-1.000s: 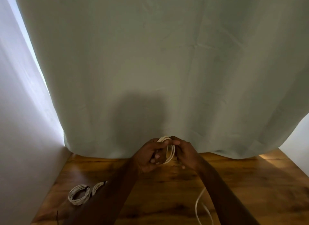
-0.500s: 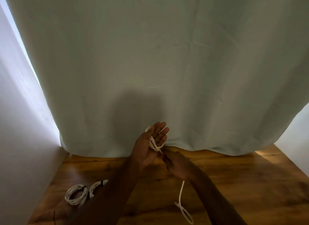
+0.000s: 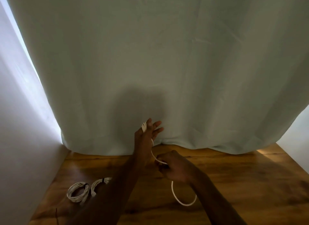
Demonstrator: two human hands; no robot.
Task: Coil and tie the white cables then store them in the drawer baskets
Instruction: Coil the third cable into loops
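My left hand (image 3: 147, 134) is raised upright with its fingers straight and spread. Several turns of a white cable (image 3: 144, 126) are wrapped over its upper edge near the thumb. From there the cable runs down to my right hand (image 3: 173, 169), which pinches it between curled fingers just above the table. Below that hand the loose end of the cable (image 3: 182, 201) hangs in a curved loop. Two coiled white cables tied with dark bands, one (image 3: 78, 192) and the other (image 3: 98, 184), lie on the table at the lower left, partly behind my left forearm.
A wooden table (image 3: 242, 183) spreads under my hands. A pale green curtain (image 3: 167, 65) hangs along its far edge and reaches the tabletop. A white wall (image 3: 21, 149) borders the table on the left. No drawer or basket is in view.
The hands were together on the coil, then parted. My left hand opened and rose with the turns on it, while my right hand drew the cable down and to the right.
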